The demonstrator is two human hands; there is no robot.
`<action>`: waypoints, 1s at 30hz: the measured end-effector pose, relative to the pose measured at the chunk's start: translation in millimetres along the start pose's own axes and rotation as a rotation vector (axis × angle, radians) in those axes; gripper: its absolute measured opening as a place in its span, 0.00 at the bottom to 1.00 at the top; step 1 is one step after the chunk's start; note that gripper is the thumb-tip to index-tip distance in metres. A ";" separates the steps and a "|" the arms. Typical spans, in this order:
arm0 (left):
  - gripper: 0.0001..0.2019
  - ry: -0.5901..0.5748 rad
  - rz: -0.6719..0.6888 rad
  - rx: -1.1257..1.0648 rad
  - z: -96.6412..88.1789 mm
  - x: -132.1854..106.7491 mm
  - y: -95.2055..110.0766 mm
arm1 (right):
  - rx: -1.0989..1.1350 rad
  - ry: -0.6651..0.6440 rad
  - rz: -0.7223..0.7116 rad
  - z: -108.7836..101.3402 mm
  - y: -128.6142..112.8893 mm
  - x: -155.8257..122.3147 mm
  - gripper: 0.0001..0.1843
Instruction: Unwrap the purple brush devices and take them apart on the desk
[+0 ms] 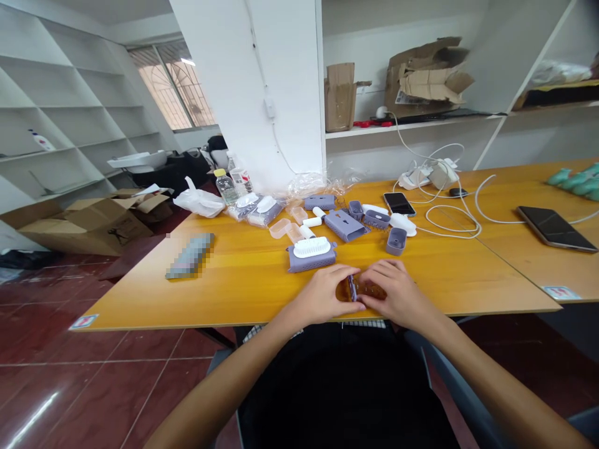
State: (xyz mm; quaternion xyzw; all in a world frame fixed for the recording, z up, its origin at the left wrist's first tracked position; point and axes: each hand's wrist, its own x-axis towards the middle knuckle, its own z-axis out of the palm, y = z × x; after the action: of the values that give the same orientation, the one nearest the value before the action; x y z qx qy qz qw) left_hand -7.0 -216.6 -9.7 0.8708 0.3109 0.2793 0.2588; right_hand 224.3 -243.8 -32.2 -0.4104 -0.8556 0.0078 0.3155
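My left hand (327, 294) and my right hand (395, 293) meet at the near edge of the wooden table (243, 280). Both are closed around a small clear plastic piece with a purple part (353, 289) held between the fingertips. Just beyond them lies a purple perforated tray with a white brush head (311, 252) on it. Farther back lie more purple plastic parts (345, 224), a small purple cup (396, 241), clear lids (286, 229) and white pieces.
A phone (399, 203), white chargers and cables (444, 187) and a dark tablet (556, 227) lie at the right. A bottle (226, 185) and plastic bags stand at the table's far edge. Cardboard boxes (93, 221) sit on the floor at the left.
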 end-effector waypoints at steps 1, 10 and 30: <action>0.32 0.010 -0.013 0.010 -3.0 -1.0 -1.2 | -0.008 -0.011 -0.014 0.7 -0.1 3.0 0.07; 0.31 0.107 -0.152 0.062 -23.0 -14.9 -15.5 | -0.033 0.013 -0.012 16.6 5.4 36.1 0.03; 0.20 0.076 0.049 0.213 6.1 11.5 -5.6 | -0.336 0.012 0.327 -16.2 35.1 -2.8 0.35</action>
State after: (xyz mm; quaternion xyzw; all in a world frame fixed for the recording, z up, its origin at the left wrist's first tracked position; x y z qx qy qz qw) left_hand 2.2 -206.6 -13.7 0.8896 0.3269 0.2839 0.1456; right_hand 258.9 -226.5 -30.3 -0.5902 -0.7651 -0.0864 0.2424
